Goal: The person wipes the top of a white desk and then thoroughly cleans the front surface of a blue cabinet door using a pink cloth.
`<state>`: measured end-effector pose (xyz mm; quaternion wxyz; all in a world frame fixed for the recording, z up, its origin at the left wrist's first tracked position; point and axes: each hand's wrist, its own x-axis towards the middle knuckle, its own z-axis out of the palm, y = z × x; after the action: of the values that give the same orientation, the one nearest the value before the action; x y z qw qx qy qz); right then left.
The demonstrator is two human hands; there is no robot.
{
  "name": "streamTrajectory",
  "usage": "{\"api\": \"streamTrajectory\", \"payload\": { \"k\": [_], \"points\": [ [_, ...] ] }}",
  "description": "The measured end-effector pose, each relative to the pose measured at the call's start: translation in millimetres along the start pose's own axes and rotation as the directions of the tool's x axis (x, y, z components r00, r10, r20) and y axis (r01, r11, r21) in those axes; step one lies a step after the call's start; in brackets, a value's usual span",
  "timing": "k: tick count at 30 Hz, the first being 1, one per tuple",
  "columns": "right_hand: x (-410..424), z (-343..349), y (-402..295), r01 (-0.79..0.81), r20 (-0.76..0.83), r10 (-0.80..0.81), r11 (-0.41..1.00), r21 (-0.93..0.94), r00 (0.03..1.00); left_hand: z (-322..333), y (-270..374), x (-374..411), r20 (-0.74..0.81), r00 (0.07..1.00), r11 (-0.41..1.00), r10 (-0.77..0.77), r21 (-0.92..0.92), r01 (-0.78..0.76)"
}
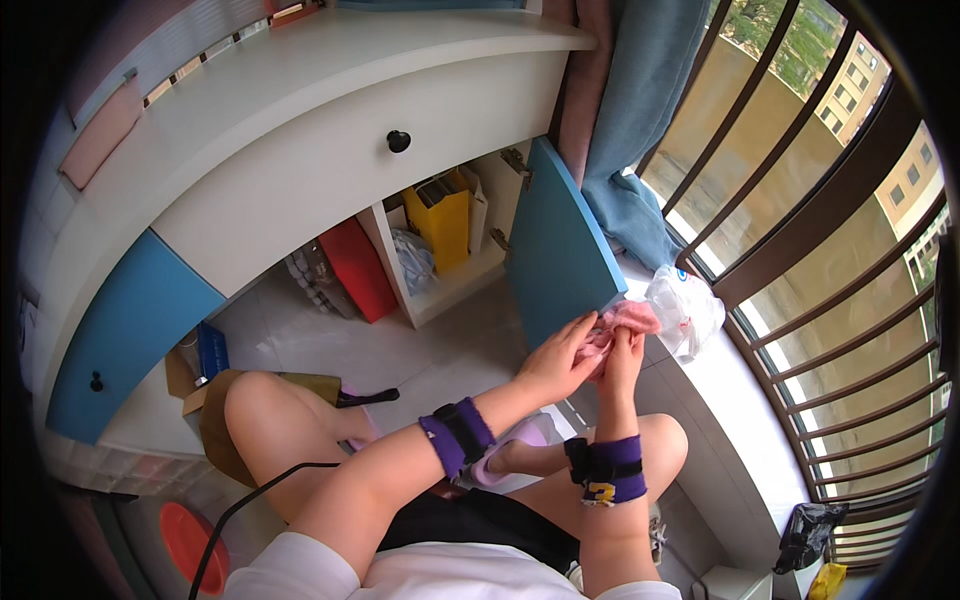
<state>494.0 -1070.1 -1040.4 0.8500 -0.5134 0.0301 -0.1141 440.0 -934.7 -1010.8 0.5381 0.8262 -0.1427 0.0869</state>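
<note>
A crumpled pink cloth [636, 316] is bunched between my two hands, beside the outer edge of an open blue cabinet door [562, 240]. My right hand [622, 360] grips it from below, with part of the cloth sticking out past the fingers. My left hand [556, 364] curls around the cloth's left side, its fingertips close to the door's lower corner. Whether those fingertips touch the door, I cannot tell. Behind the cloth, a white plastic bag [684, 311] sits on the window ledge [739, 405].
The open white cabinet [427, 306] holds a yellow box [442, 225] and a plastic-wrapped bundle [412, 262]. A red box [358, 270] stands left of its side panel. Blue curtains [637, 97] hang by the barred window. A black cable [225, 517] runs near my left arm, by a red basin [193, 547].
</note>
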Motion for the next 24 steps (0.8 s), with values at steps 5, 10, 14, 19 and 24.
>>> {"api": "streamTrajectory", "payload": {
  "k": [5, 10, 14, 19, 24],
  "points": [
    [-59.6, 14.3, 18.0, -0.130, -0.086, 0.126, 0.990, -0.046, 0.988, -5.7, -15.6, -35.5, -0.058, 0.998, 0.999, 0.040, -0.025, -0.041],
    [-111.5, 46.2, 52.2, -0.210, 0.265, 0.259, 0.958, -0.197, 0.929, -16.1, -60.2, -76.7, -0.250, 0.959, 0.992, -0.129, -0.040, 0.123],
    [-139.1, 66.1, 70.6, -0.468, 0.192, 0.518, 0.847, -0.254, 0.833, -35.0, -99.8, -106.7, -0.306, 0.904, 0.954, -0.298, -0.141, 0.266],
    [-156.8, 97.1, 73.1, -0.409, 0.228, 0.526, 0.815, -0.410, 0.819, -64.4, -110.5, -118.5, -0.338, 0.845, 0.905, -0.414, -0.250, 0.343],
    [-168.3, 127.8, 74.0, -0.227, 0.358, 0.379, 0.888, -0.400, 0.853, -91.1, -106.4, -123.1, -0.390, 0.808, 0.858, -0.441, -0.448, 0.252]
  ]
}}
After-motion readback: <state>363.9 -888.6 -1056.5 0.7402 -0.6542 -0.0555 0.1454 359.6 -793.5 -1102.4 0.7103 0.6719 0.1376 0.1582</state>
